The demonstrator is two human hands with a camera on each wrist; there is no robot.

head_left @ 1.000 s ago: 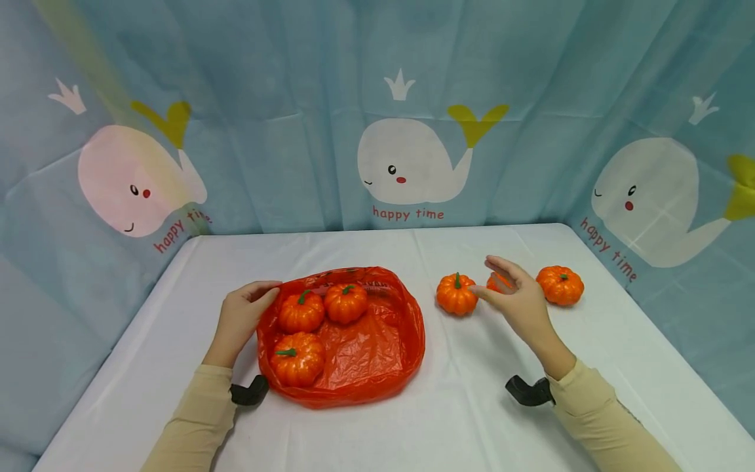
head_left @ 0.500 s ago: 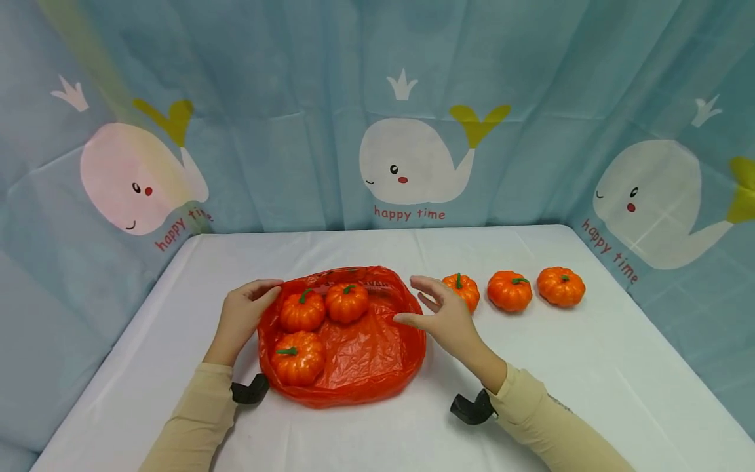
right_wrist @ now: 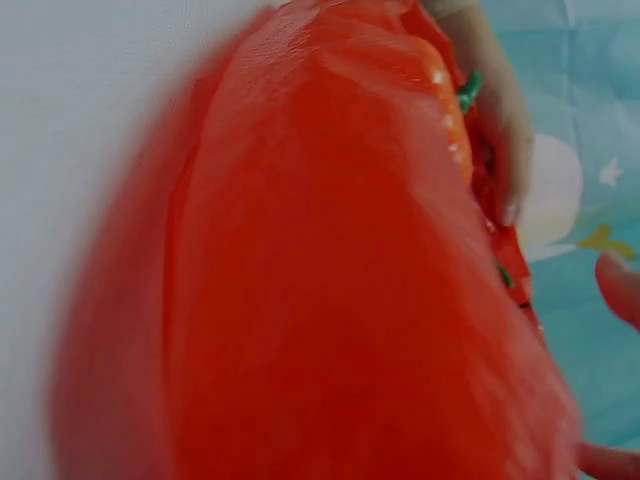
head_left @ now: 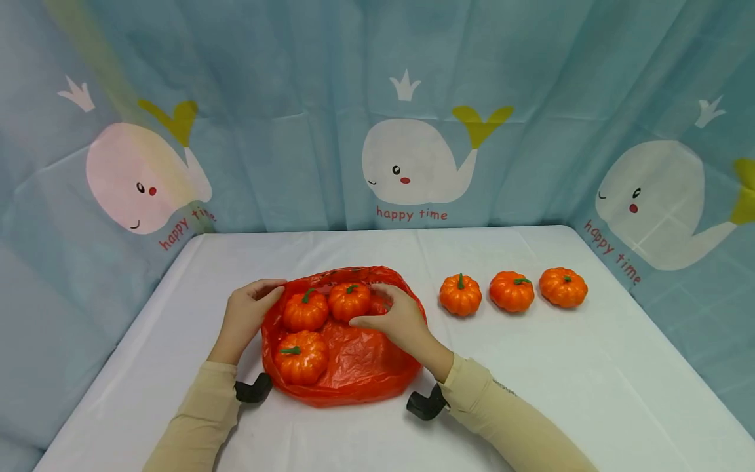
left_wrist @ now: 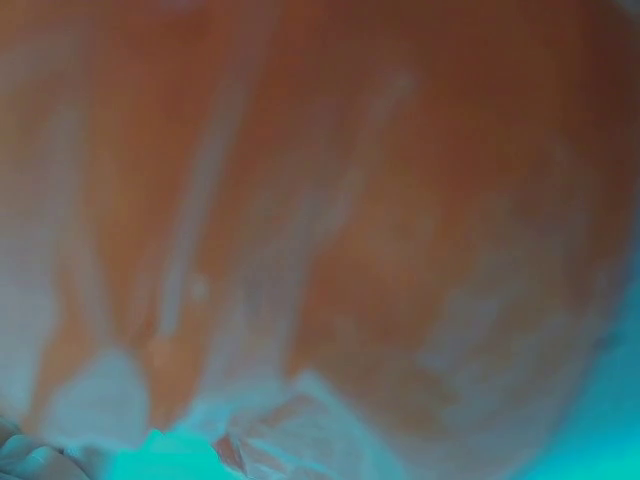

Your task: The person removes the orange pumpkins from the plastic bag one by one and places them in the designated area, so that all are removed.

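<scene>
Left hand (head_left: 243, 314) pinches the bag's (head_left: 354, 392) edge, right hand (head_left: 404, 321) in its open mouth.

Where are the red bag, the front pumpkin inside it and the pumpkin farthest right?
Red bag (head_left: 358, 364), head view: bare plastic inside.
Front pumpkin (head_left: 307, 359), head view: orange skin beside its stem.
Pumpkin farthest right (head_left: 563, 290), head view: orange skin below its stem.

Your left hand (head_left: 242, 320) pinches the red bag (head_left: 361, 372) at its rim; your right hand (head_left: 400, 319) is just beside one pumpkin (head_left: 349, 303) inside.
</scene>
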